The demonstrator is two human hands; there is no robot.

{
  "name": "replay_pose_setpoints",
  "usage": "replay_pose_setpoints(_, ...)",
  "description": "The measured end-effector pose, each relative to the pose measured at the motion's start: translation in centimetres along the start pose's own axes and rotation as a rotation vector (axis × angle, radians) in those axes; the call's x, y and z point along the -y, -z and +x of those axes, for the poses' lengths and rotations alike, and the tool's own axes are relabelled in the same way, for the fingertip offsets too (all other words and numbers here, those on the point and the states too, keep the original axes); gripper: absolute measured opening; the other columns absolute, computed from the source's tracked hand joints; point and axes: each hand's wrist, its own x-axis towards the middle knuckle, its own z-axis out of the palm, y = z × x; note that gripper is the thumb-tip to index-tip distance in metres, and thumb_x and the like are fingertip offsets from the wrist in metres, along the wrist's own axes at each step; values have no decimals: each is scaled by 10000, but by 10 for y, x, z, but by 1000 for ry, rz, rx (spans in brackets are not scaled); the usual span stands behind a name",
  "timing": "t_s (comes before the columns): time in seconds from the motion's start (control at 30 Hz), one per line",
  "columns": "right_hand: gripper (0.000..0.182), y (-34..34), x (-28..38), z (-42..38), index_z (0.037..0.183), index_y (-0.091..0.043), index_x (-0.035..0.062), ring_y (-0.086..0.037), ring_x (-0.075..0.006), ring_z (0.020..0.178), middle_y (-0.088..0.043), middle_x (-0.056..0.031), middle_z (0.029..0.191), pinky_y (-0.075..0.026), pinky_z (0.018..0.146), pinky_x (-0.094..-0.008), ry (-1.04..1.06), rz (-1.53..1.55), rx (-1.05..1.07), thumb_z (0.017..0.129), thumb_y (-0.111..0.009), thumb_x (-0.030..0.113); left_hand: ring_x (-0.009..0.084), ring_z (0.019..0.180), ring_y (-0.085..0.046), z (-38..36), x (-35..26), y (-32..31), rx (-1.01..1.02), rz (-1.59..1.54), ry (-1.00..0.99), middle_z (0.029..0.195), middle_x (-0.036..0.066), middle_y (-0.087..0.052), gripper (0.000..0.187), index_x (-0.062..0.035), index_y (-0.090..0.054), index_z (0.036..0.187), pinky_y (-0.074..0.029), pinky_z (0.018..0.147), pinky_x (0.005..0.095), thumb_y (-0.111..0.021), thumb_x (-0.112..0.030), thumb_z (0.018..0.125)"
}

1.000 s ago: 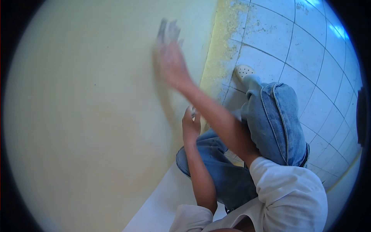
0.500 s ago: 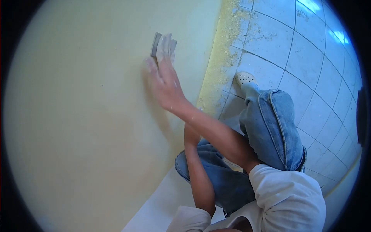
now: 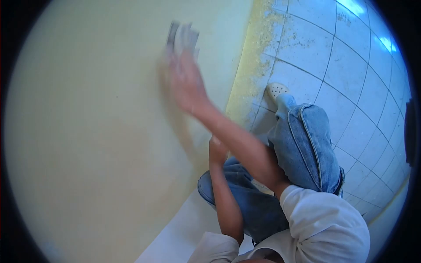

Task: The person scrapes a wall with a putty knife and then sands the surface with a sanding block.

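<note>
Pressing sanding block (image 3: 180,35) on wall (image 3: 96,131): right hand (image 3: 186,83); dusty floor tiles (image 3: 315,48) beside.

Sanding block (image 3: 180,35), grey, flat, rectangular.
Lies pressed flat against the pale yellow wall (image 3: 96,131), upper centre of the scene, left of the dusty wall-floor edge; tilted slightly; lower part covered by fingers; outline motion-blurred.

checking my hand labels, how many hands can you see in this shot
2. The right hand presses a grey sanding pad flat against the yellow wall. The left hand is lower down, mostly hidden behind the right forearm.
</note>
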Motion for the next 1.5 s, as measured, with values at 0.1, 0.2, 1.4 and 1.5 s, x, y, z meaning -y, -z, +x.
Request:
replay_pose_setpoints(0.1,727,3,-10,20,1693,-99,-15,23,-453,1636,-6,-275,1766,21,1310,-572,131,-70,-61,1141,-370,374,400,1190,-693,-1,1,6,24,140,-18,1256,275,-717,435,52,-601,1358,-522,1008,440,-583,-270,1066)
replay_pose_setpoints(0.2,734,9,-25,44,1693,-101,-17,29,-459,1634,-5,-282,1763,18,1310,-574,53,-141,39,1138,-369,383,410,1205,-684,0,-7,0,-61,27,81,1267,267,-718,450,39,-615,1352,-522,1007,444,-617,-294,1050)
replay_pose_setpoints(1.4,803,30,25,64,1715,-10,88,126,-397,1636,130,-208,1776,-22,1330,-470,-4,-87,205,1131,-222,597,335,1152,-714,42,-167,16,-406,17,-454,1275,185,-729,305,-19,-662,1333,-555,982,430,-573,-96,1052)
replay_pose_setpoints(1.5,811,32,-18,104,1707,51,70,166,-380,1632,140,-217,1772,27,1327,-472,81,-201,150,1136,-229,575,322,1147,-716,46,-159,25,-301,-60,-361,1273,173,-733,310,-29,-661,1341,-555,978,430,-576,-101,1052)
